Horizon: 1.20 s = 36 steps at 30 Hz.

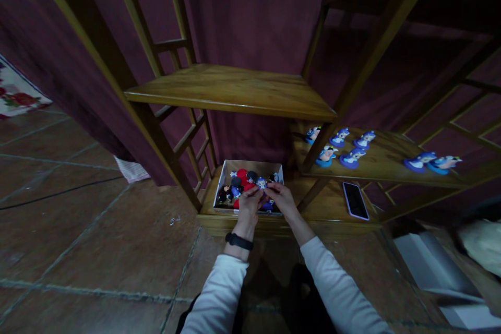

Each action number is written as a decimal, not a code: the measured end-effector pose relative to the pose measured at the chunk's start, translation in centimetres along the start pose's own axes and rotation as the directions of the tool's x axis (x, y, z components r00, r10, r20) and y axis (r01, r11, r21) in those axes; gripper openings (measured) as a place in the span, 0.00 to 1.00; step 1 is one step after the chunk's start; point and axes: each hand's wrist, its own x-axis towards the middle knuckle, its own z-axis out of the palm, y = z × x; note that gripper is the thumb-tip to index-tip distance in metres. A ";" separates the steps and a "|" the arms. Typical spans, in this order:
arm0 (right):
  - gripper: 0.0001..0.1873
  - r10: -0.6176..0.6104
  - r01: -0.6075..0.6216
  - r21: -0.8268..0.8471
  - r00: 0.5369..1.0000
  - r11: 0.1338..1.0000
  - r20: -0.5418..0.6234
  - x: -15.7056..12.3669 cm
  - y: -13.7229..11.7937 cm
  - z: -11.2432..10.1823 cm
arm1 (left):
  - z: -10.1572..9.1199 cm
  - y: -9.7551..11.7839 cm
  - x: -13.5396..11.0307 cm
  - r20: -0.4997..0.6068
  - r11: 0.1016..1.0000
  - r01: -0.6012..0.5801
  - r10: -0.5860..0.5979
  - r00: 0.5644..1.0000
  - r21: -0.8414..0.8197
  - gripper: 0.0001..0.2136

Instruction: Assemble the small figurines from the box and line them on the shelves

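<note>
A small blue-and-white figurine (262,183) is held between my two hands, just above an open cardboard box (221,180). My left hand (249,203), with a black band on its wrist, closes on the figurine from the left. From the right, the fingers of my right hand (282,199) pinch it too. Inside the box lie several more figurines, among them a dark-haired one (224,194) and red pieces (241,174). My hands hide part of the box's contents.
The box sits on the low shelf of a wooden rack, beneath a higher wooden board (230,91). On the right shelf (385,169) stand several figurines, including a blue-and-white one (352,158). A phone (355,201) lies below them. White boxes (434,266) rest at the right.
</note>
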 end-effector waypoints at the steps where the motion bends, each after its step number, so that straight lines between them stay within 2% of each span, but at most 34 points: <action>1: 0.14 0.001 -0.001 -0.012 1.000 1.000 0.000 0.1 0.1 -0.1 | 0.1 0.0 0.0 -0.001 1.000 -0.001 0.001 1.000 0.005 0.08; 8: 0.12 -0.018 0.016 -0.142 1.000 0.990 -0.011 0.2 0.2 -0.5 | -0.1 -0.8 0.5 0.019 0.999 -0.033 0.033 0.999 0.003 0.11; 15: 0.10 -0.070 0.049 -0.256 0.995 0.965 -0.075 -0.5 -0.7 -0.4 | 0.3 -1.4 0.6 -0.047 0.998 -0.063 0.064 0.997 0.020 0.11; 23: 0.12 -0.064 0.032 -0.267 0.992 0.963 -0.111 -0.4 0.3 0.1 | 0.6 -1.8 0.4 -0.068 0.990 -0.129 0.133 0.989 0.047 0.08; 26: 0.13 -0.085 0.057 -0.242 0.990 0.969 -0.108 -0.3 0.4 0.0 | 0.5 -1.4 0.4 -0.068 0.991 -0.116 0.121 0.990 0.069 0.07; 31: 0.15 -0.065 0.057 -0.155 0.997 0.986 -0.051 -0.6 0.0 -0.5 | 0.1 -0.5 -0.4 0.001 0.994 -0.084 0.084 0.996 0.065 0.06; 36: 0.16 -0.055 0.055 -0.064 0.998 0.996 0.000 -2.4 -0.6 -0.8 | -0.3 -0.1 -1.8 0.010 0.999 -0.035 0.035 0.999 0.041 0.08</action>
